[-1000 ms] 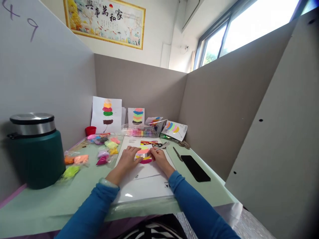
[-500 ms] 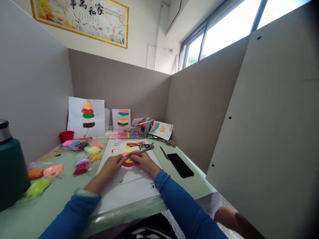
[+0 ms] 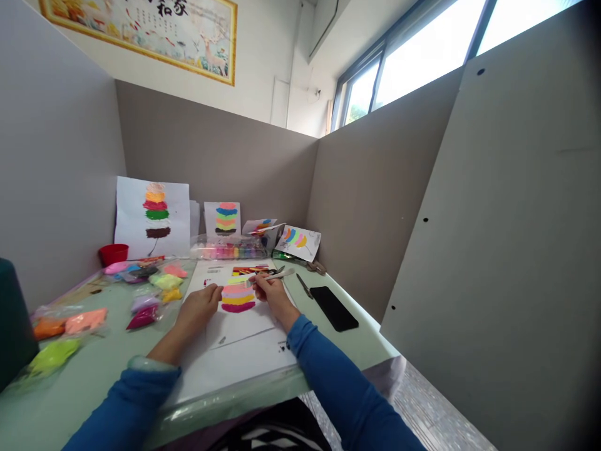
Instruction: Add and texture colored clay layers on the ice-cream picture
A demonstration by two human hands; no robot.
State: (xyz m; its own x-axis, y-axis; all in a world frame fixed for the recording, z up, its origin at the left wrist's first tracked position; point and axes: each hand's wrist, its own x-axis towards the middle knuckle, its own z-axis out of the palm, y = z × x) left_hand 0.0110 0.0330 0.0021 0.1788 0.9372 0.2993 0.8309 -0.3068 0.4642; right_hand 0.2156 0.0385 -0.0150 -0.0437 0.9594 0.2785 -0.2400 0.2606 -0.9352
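A white sheet point(image 3: 239, 322) lies on the pale green table point(image 3: 94, 382), with stacked clay stripes point(image 3: 238, 297) in yellow-green, pink, orange, yellow and magenta on it. My right hand point(image 3: 271, 293) is closed around a thin metal tool point(image 3: 277, 274) just right of the stripes, the tool's end reaching over their top. My left hand point(image 3: 201, 305) rests on the sheet at the stripes' left edge, fingers curled against the paper, holding nothing I can see.
Bags of coloured clay point(image 3: 75, 322) lie at the left. A red cup point(image 3: 113, 254), a clear clay box point(image 3: 228, 250) and finished clay pictures point(image 3: 153, 216) stand along the back wall. A black phone point(image 3: 333, 307) and another tool point(image 3: 304, 285) lie at the right. Grey partitions surround the table.
The view has swung to the right, so the green container has almost left the frame. My hands have parted from over the clay stripes, which now show in full.
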